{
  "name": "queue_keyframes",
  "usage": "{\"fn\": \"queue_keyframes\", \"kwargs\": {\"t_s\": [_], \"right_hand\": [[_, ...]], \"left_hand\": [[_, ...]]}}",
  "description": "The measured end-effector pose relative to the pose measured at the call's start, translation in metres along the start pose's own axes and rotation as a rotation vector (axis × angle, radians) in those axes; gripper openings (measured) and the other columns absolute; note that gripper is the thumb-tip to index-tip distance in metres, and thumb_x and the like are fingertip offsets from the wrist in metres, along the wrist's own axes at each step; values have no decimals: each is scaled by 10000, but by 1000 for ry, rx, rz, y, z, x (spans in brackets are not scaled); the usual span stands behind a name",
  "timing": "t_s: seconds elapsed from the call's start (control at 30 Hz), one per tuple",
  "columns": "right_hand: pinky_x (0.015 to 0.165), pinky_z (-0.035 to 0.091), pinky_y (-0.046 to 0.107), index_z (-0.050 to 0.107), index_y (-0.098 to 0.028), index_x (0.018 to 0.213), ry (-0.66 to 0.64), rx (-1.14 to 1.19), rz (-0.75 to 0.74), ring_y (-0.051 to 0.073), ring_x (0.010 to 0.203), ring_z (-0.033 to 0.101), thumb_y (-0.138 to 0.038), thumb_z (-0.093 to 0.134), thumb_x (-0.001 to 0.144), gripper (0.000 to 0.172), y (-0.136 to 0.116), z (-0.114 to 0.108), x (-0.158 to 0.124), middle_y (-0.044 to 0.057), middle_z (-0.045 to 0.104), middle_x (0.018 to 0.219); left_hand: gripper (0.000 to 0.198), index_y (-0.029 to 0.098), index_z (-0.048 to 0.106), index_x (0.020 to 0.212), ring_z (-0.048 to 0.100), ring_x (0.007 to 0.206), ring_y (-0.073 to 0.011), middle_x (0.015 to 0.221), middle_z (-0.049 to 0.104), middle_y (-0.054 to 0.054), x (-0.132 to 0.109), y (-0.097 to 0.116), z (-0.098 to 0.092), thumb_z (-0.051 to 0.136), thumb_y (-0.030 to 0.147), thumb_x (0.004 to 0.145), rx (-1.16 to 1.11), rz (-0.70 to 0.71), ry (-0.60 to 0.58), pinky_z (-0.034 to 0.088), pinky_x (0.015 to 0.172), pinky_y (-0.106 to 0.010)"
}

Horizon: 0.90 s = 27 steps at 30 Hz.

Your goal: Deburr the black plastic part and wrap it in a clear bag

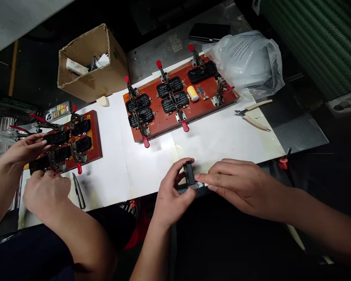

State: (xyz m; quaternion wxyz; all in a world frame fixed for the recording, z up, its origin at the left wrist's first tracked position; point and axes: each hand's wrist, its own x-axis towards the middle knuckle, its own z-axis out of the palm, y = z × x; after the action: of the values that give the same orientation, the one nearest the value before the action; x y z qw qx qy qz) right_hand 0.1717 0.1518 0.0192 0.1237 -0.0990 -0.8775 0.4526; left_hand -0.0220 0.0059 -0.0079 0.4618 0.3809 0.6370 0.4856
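1. Left hand has a small black part pinched between thumb and fingers. The part is stood up on its narrow side, just over the front edge of the white sheet.
2. Right hand is closed on a thin blade, fingertips right up by the lower end of the black part. Can't really tell if the edge is touching it, the fingers hide too much.
3. Behind the hands there's a big reddish board with black trays sitting on it, plus red-handled clamps and a yellow-and-white cylinder.
4. Cutters with pale handles lie to the right of the board, jaws pointing toward it. Plastic bag is by the board's far right corner.
5. Over on the left, a co-worker's hands are busy at a smaller board, one of them gripping a black piece. A box cutter lies just beside that board.
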Motion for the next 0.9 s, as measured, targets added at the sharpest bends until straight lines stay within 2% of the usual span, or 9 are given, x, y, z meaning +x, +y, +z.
{"fn": "queue_keyframes", "kwargs": {"t_s": [0.37, 0.53, 0.63, 0.8, 0.9], "right_hand": [[786, 458, 320, 614, -264, 1460, 12, -45, 10, 178, 906, 572, -193, 518, 1105, 375, 4, 1, -4, 35, 655, 1015], [768, 456, 321, 640, -247, 1432, 24, -73, 1, 173, 874, 574, -176, 521, 1098, 361, 4, 1, -4, 33, 657, 990], [777, 474, 328, 644, -233, 1440, 34, -82, 3, 182, 881, 595, -180, 517, 1099, 368, 10, 1, -3, 44, 672, 994], [889, 515, 341, 669, -208, 1437, 206, -165, 185, 202, 985, 668, -233, 510, 1114, 361, 30, -5, 1, 69, 707, 1082], [955, 509, 316, 653, -208, 1446, 230, -107, 250, 187, 1042, 681, -281, 505, 1127, 359, 26, -8, 4, 61, 710, 1154]], "left_hand": [[638, 314, 577, 1441, 614, 1357, -260, 1473, 608, -49, 1, 0, -1, 669, 52, 867, 50, 3, -28, 486, 1215, -459], [629, 338, 569, 1446, 669, 1249, -228, 1465, 612, -44, 0, 0, 1, 691, 76, 887, 27, -50, -43, 555, 1076, -372], [619, 340, 570, 1450, 646, 1282, -220, 1466, 616, -40, -1, -1, 1, 693, 81, 901, 13, -48, -55, 552, 1060, -333], [599, 351, 573, 1460, 585, 1398, -233, 1483, 615, -31, -4, 1, 4, 708, 114, 927, -23, 6, -149, 488, 1193, -364], [597, 349, 570, 1461, 576, 1420, -239, 1499, 607, -35, -4, 0, 7, 705, 115, 929, -37, -5, -170, 482, 1203, -366]]}}
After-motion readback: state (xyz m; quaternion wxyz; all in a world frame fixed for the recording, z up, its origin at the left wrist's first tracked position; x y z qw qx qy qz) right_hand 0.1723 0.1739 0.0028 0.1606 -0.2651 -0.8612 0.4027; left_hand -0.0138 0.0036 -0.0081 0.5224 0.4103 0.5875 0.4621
